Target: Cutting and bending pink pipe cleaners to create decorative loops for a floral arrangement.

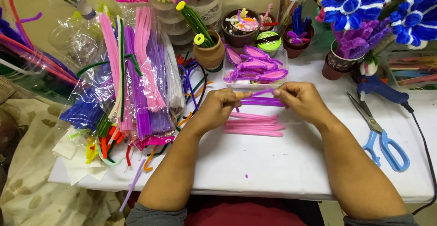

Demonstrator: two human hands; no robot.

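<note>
My left hand (221, 104) and my right hand (302, 99) are held close together over a white table (273, 162). Between their fingertips they pinch a short purple pipe cleaner (262, 91), stretched sideways. Just under the hands lie a few purple pipe cleaners (264, 102) and a small pile of pink pipe cleaners (253, 125). Behind the hands a clear shallow tray (282, 78) holds several folded purple and pink petal shapes (257, 66).
Bags of pink, purple and blue pipe cleaners (136, 85) are heaped at the left. Blue-handled scissors (380, 135) and a blue glue gun (380, 88) with a black cord lie at the right. Clay pots (209, 53) and blue pipe-cleaner flowers (353, 0) stand at the back.
</note>
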